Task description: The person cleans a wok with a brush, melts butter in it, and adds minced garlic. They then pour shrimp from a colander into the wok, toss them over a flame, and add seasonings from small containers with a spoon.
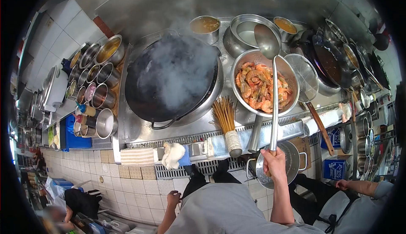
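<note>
My right hand (275, 164) is closed round the handle of a long metal ladle (267, 41), whose bowl hangs above the rim of a metal bowl of cooked shrimp (263, 88). My left hand (173, 198) hangs low beside my body, away from the stove; its fingers are too small to read. A large black wok (144, 86) sits on the burner at the left, with smoke or steam rising from it. Between wok and shrimp lies a bamboo brush (232, 142). A wire strainer (302, 75) with a wooden handle rests right of the shrimp.
Containers of sauce (108, 50) crowd the left shelf. Behind the shrimp stand a lidless pot (231, 43) and two containers of liquid. More woks (327, 62) are stacked at right. Folded cloths (137, 157) lie on the front rail. A co-worker's arm (359, 187) is at lower right; another person bends at lower left.
</note>
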{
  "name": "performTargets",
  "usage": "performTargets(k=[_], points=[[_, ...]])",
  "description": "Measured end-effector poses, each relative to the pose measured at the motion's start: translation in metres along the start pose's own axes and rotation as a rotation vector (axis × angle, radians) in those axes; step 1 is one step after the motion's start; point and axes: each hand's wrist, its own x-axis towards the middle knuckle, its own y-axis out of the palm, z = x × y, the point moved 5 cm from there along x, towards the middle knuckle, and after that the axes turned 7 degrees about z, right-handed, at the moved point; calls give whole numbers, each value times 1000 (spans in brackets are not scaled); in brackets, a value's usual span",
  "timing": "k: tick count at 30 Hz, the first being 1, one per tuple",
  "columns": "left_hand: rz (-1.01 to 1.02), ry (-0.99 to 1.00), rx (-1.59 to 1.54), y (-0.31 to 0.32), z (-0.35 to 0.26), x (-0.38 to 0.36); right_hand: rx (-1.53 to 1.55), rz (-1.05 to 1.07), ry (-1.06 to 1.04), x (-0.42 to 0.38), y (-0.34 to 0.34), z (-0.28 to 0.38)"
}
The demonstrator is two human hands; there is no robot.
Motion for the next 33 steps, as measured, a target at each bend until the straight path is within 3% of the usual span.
performTargets(k=[10, 12, 14, 20, 27, 31, 33], points=[[15, -34, 80, 0, 4, 3, -42, 28, -21, -5, 16, 6], [73, 244, 599, 17, -23, 15, -44, 25, -14, -8, 17, 5], [119, 525, 695, 49, -67, 10, -47, 20, -8, -10, 18, 5], [311, 916, 1132, 173, -184, -3, -30, 4, 40, -22, 15, 0], [336, 796, 1281, 243, -186, 37, -93, -52, 53, -50, 4, -2], [319, 858, 1250, 241, -185, 41, -45, -47, 33, -64, -3, -6], [434, 753, 1266, 240, -183, 42, -53, -59, 41, -66, -9, -8]])
